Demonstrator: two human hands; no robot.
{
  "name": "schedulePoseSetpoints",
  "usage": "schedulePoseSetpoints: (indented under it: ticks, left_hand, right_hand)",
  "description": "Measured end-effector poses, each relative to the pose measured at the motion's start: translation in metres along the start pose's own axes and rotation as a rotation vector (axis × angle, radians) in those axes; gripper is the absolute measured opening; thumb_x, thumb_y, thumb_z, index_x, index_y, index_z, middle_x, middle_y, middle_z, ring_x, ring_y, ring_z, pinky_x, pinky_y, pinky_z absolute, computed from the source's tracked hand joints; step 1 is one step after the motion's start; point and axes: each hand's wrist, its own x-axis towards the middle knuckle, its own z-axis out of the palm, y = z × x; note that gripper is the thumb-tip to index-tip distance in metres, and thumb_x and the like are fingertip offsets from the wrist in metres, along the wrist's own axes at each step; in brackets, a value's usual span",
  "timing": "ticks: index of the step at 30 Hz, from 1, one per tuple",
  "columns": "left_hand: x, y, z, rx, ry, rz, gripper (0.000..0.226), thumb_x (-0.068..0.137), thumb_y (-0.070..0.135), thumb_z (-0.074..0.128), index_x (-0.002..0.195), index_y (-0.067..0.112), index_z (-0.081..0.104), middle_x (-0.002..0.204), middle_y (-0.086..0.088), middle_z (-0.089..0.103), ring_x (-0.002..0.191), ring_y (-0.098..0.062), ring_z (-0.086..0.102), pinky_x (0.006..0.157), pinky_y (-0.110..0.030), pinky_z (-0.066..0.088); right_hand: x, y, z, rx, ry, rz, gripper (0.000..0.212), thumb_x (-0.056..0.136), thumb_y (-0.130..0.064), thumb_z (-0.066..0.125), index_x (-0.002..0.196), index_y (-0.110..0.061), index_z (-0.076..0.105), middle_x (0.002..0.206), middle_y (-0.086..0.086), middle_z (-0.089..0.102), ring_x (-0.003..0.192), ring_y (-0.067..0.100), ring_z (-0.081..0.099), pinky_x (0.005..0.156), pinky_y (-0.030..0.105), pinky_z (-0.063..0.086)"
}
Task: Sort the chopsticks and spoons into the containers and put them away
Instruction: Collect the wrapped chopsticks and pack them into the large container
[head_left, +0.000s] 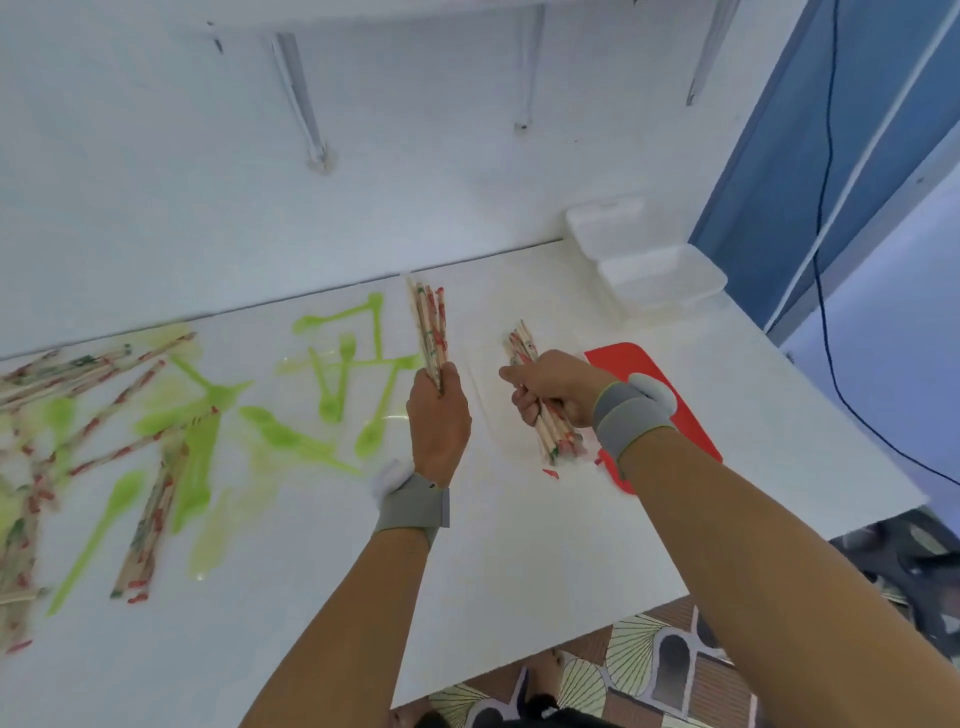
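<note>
While the left hand (439, 415) grips one chopstick bundle (430, 330) upright, the right hand (550, 389) clasps another bundle (540, 405).

Plain domestic or small food-service work corner, not certain which. Indicated by: white table (519, 545) against a bare white wall (156, 208); shelf brackets (301, 98) at upper centre; foam takeaway boxes (654, 275) at right; patterned floor tiles (649, 670) at lower right; blue door frame (779, 156) at upper right.
</note>
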Motion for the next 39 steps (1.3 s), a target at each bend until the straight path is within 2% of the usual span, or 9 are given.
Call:
schedulePoseSetpoints:
  ticks: [4,8,11,14,17,24,31,35,39]
  left_hand:
    - [0.001,-0.006,0.006,-0.039,0.084,-0.047,0.031,0.103,0.04,0.044,0.081,0.019,0.037,0.064,0.002,0.037,0.04,-0.014,0.036,0.041,-0.025,0.032]
    - [0.001,-0.013,0.008,-0.071,0.121,-0.083,0.029,0.104,0.037,0.045,0.085,0.015,0.038,0.063,0.002,0.038,0.038,-0.013,0.035,0.039,-0.024,0.031]
    - [0.001,-0.015,0.011,-0.063,0.129,-0.101,0.028,0.104,0.036,0.045,0.085,0.016,0.038,0.062,0.003,0.038,0.038,-0.012,0.035,0.039,-0.024,0.031]
    - [0.002,-0.019,0.014,-0.063,0.101,-0.111,0.027,0.104,0.035,0.045,0.086,0.015,0.037,0.06,0.004,0.035,0.039,-0.012,0.032,0.039,-0.023,0.03]
    - [0.006,-0.022,0.017,-0.063,0.1,-0.121,0.029,0.104,0.035,0.045,0.084,0.016,0.037,0.06,0.004,0.035,0.041,-0.013,0.032,0.04,-0.025,0.03]
    - [0.01,-0.029,0.02,-0.056,0.091,-0.124,0.03,0.104,0.034,0.046,0.081,0.017,0.036,0.059,0.004,0.036,0.041,-0.012,0.032,0.041,-0.025,0.031]
    - [0.011,-0.026,0.021,-0.062,0.087,-0.107,0.029,0.104,0.032,0.046,0.084,0.015,0.037,0.062,0.002,0.036,0.041,-0.012,0.032,0.04,-0.024,0.032]
    - [0.009,-0.025,0.022,-0.04,0.078,-0.09,0.025,0.105,0.032,0.045,0.092,0.01,0.043,0.066,-0.004,0.04,0.047,-0.015,0.037,0.039,-0.025,0.036]
    - [0.004,-0.024,0.023,0.03,0.078,-0.054,0.029,0.106,0.031,0.045,0.102,0.002,0.051,0.073,-0.008,0.048,0.055,-0.019,0.045,0.038,-0.023,0.04]
  right_hand:
    - [0.023,-0.008,-0.003,-0.077,-0.048,0.051,0.017,0.103,-0.014,0.056,0.096,-0.003,0.045,0.054,0.005,0.045,0.043,0.015,0.038,0.04,0.022,0.037]
    - [0.041,-0.005,-0.007,-0.268,-0.027,0.008,0.032,0.104,-0.019,0.053,0.119,0.008,0.047,0.045,0.01,0.052,0.047,0.022,0.045,0.067,0.033,0.044]
    - [0.05,0.001,-0.012,-0.345,-0.033,0.0,0.034,0.102,-0.019,0.052,0.12,0.01,0.045,0.049,0.012,0.056,0.05,0.025,0.049,0.071,0.038,0.046]
    - [0.069,0.011,-0.015,-0.436,0.015,-0.032,0.044,0.095,-0.028,0.056,0.121,0.007,0.049,0.079,0.018,0.066,0.069,0.032,0.063,0.085,0.047,0.06]
    - [0.063,0.012,-0.01,-0.528,0.036,-0.048,0.06,0.097,-0.038,0.056,0.135,0.006,0.041,0.111,0.018,0.064,0.098,0.037,0.064,0.098,0.047,0.054]
    - [0.051,0.002,-0.007,-0.827,0.11,-0.13,0.051,0.101,-0.045,0.053,0.127,-0.001,0.054,0.123,0.014,0.065,0.112,0.031,0.064,0.096,0.038,0.052]
    - [0.044,0.0,-0.012,-0.805,0.111,-0.136,0.048,0.102,-0.046,0.049,0.121,-0.003,0.056,0.119,0.016,0.068,0.109,0.03,0.066,0.097,0.039,0.053]
    - [0.033,0.0,-0.019,-0.844,0.102,-0.191,0.044,0.104,-0.039,0.045,0.123,-0.001,0.059,0.105,0.012,0.068,0.091,0.024,0.062,0.081,0.033,0.049]
    - [0.023,0.007,-0.025,-0.97,0.112,-0.239,0.036,0.103,-0.037,0.046,0.115,-0.004,0.056,0.104,0.009,0.063,0.09,0.024,0.061,0.068,0.028,0.045]
